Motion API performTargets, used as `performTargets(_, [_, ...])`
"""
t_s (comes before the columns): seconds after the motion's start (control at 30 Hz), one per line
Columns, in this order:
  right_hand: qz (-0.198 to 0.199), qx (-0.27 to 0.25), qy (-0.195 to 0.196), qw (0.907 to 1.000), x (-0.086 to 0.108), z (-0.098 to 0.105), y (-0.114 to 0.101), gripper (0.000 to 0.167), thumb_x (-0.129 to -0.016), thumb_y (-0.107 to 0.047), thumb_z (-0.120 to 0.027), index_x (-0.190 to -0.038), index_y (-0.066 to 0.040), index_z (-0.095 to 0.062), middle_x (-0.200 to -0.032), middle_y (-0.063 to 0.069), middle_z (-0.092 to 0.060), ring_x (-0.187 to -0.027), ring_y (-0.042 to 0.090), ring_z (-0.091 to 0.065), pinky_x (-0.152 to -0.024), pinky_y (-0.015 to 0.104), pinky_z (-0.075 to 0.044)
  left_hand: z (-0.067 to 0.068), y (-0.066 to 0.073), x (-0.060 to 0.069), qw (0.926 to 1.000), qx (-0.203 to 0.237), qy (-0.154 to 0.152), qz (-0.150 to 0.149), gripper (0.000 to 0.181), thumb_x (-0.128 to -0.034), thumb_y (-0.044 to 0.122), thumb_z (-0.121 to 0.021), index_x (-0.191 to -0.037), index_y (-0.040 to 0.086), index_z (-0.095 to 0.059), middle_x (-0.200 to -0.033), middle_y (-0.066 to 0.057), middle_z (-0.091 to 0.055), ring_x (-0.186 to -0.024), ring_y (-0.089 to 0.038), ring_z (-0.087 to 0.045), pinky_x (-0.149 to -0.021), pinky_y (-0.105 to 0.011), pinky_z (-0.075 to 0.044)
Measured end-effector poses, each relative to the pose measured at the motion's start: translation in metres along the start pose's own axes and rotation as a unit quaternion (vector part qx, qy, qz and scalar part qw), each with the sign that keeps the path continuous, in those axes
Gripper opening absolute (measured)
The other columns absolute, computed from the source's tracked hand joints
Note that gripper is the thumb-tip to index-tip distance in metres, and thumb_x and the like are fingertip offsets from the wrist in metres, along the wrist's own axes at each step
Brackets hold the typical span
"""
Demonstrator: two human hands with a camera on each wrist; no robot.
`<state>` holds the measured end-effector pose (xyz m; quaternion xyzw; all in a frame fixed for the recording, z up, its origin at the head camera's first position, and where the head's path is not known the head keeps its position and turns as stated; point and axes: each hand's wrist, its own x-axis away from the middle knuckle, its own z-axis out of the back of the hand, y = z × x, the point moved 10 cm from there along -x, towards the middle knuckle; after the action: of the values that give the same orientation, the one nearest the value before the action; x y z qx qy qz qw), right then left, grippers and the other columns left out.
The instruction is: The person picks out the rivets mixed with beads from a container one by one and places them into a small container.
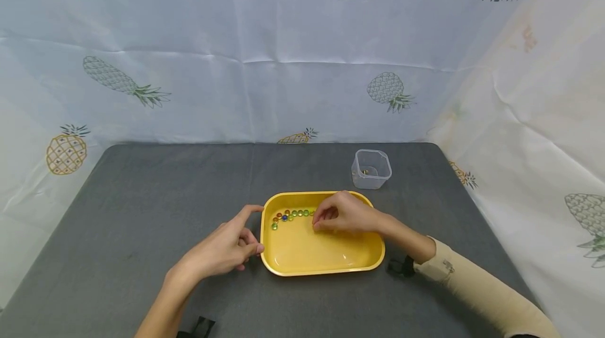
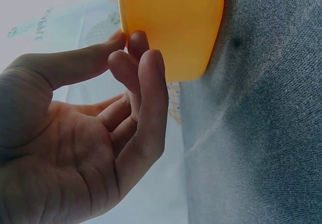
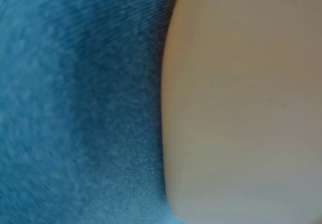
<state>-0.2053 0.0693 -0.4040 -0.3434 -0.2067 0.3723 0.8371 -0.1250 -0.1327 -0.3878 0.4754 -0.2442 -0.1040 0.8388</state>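
Observation:
A yellow tray [image 1: 302, 254] lies on the grey cloth. Along its far left inside run several small glass marbles [image 1: 300, 213], green, amber and one blue, in a bent row. My left hand [image 1: 224, 246] touches the tray's left end, forefinger at the far corner and thumb lower on the rim; the left wrist view shows its other fingers loosely bent beside the tray wall [image 2: 176, 27]. Over the tray, my right hand [image 1: 347, 213] has thumb and fingertips pinched close to the row's right end, on what seems a marble, mostly hidden.
Behind the tray at the right stands a clear plastic box [image 1: 371, 170] with a few small marbles inside. A pineapple-print curtain [image 1: 302, 96] hangs behind the table. The tray's pale outer wall [image 3: 241, 103] fills much of the right wrist view.

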Motion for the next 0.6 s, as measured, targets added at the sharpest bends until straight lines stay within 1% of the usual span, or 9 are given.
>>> performTargets(0.1, [0.002,-0.005,0.005,1.0000,0.003,0.005,-0.004,0.005,-0.096,-0.017,-0.084,-0.101,-0.015,-0.084,-0.089,-0.007,-0.079,-0.072,0.002,-0.067,-0.069,0.022,-0.062,0.000,0.000,0.000,1.0000,0.004,0.001,0.003,0.074,-0.1009,0.009,-0.076,-0.162,0.010,-0.035,-0.090,-0.011,-0.073,-0.075,-0.024,-0.070,-0.060,-0.033,-0.061])
performTargets(0.33, [0.028,0.002,0.041,0.9988,0.013,0.030,-0.020,0.006,-0.097,-0.017,-0.084,-0.102,-0.014,-0.084,-0.092,-0.005,-0.082,-0.079,0.002,-0.070,-0.076,0.023,-0.063,-0.001,0.002,0.001,0.9996,0.019,-0.011,-0.016,0.077,-0.1024,0.010,-0.075,-0.165,0.007,-0.030,-0.090,-0.011,-0.073,-0.075,-0.023,-0.070,-0.058,-0.034,-0.060])
performTargets(0.47, [0.022,0.001,0.063,0.9978,0.018,0.045,-0.021,0.005,-0.097,-0.020,-0.084,-0.102,-0.018,-0.084,-0.094,-0.006,-0.081,-0.080,0.003,-0.070,-0.078,0.023,-0.063,0.000,0.000,0.001,0.9998,0.016,-0.008,-0.011,0.077,-0.1026,0.010,-0.074,-0.165,0.007,-0.030,-0.091,-0.011,-0.074,-0.074,-0.023,-0.070,-0.058,-0.034,-0.060])
performTargets(0.53, [0.018,-0.005,0.075,0.9970,0.021,0.053,-0.020,0.005,-0.096,-0.018,-0.085,-0.101,-0.018,-0.084,-0.094,-0.006,-0.081,-0.079,0.004,-0.070,-0.077,0.024,-0.063,0.000,0.000,0.001,0.9999,0.011,-0.006,-0.006,0.074,-0.1030,0.009,-0.072,-0.165,0.008,-0.031,-0.092,-0.011,-0.075,-0.074,-0.024,-0.071,-0.059,-0.034,-0.060])
performTargets(0.6, [0.016,-0.008,0.085,0.9962,0.025,0.060,-0.020,0.007,-0.096,-0.017,-0.085,-0.103,-0.015,-0.084,-0.096,-0.005,-0.081,-0.079,0.007,-0.071,-0.076,0.024,-0.063,0.000,0.000,0.002,1.0000,0.005,-0.005,-0.002,0.072,-0.1032,0.009,-0.071,-0.164,0.010,-0.032,-0.093,-0.011,-0.075,-0.073,-0.024,-0.071,-0.059,-0.033,-0.060])
